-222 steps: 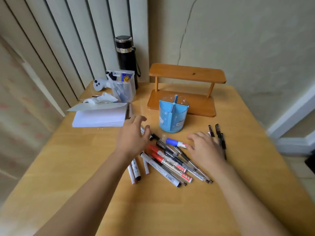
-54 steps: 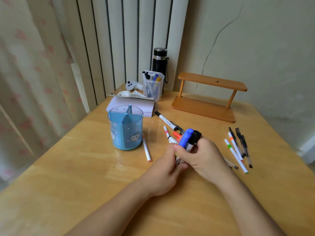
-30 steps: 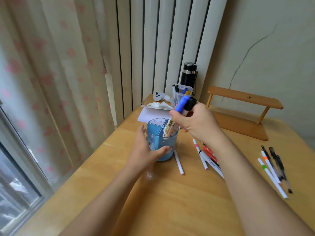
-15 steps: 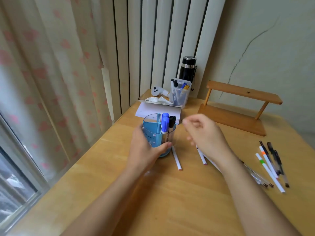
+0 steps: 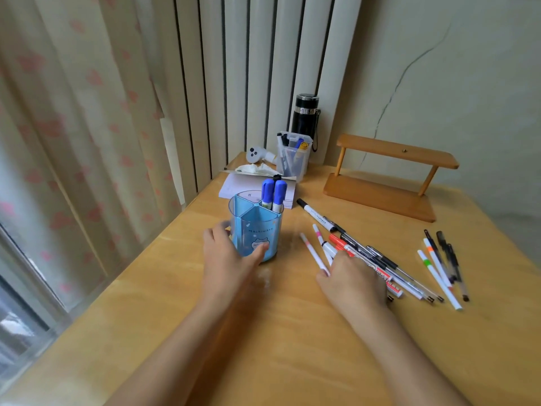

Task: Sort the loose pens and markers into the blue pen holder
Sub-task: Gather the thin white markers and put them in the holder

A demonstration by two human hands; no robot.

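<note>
The blue pen holder (image 5: pixel 254 227) stands upright on the wooden table (image 5: pixel 292 347), left of centre. Two blue-capped markers (image 5: pixel 273 192) and a black-capped one stand in its rear compartment. My left hand (image 5: pixel 227 260) wraps the holder's near left side, thumb on its front. My right hand (image 5: pixel 351 281) lies palm down on the near end of a pile of loose pens and markers (image 5: pixel 369 254), fingertips touching a white pen with a pink band (image 5: pixel 312 251). Whatever is under the palm is hidden. Several thin pens (image 5: pixel 439 263) lie further right.
A wooden two-tier stand (image 5: pixel 389 177) sits at the back right. At the back stand a clear box of markers (image 5: pixel 292 158), a black flask (image 5: pixel 306 115), a white notepad (image 5: pixel 251 187) and a white controller (image 5: pixel 254 153). Curtains and a window line the left edge.
My right hand has dropped from beside the holder down onto the pen pile to the right. The markers stay in the holder. My left hand keeps its hold on the holder.
</note>
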